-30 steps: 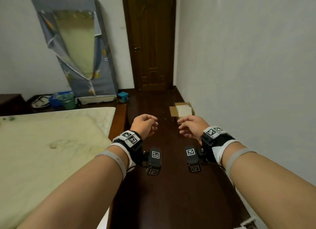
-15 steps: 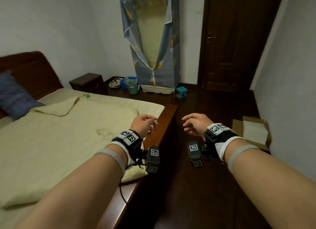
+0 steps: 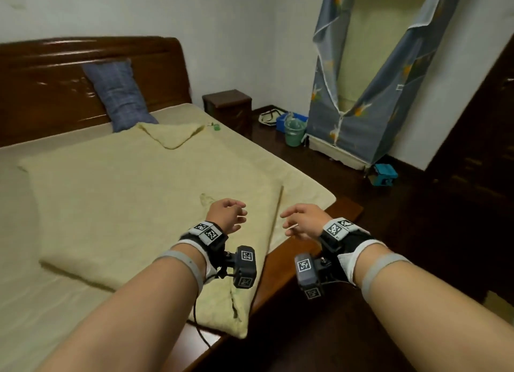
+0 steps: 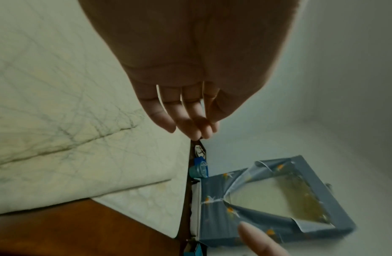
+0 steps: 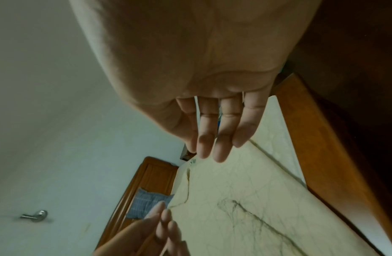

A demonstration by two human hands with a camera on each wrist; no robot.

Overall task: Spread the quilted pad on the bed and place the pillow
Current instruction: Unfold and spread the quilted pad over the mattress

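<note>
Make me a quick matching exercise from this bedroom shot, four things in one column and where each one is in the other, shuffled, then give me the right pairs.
Things:
1. blue pillow
2. quilted pad
3. green bucket
4. nightstand

Places:
A. on the floor in front of the fabric wardrobe
B. between the bed and the bucket, by the wall
C. propped against the headboard
D. lying on the mattress, far corner folded over

Pairs: 1-C, 2-D, 3-A, 4-B
</note>
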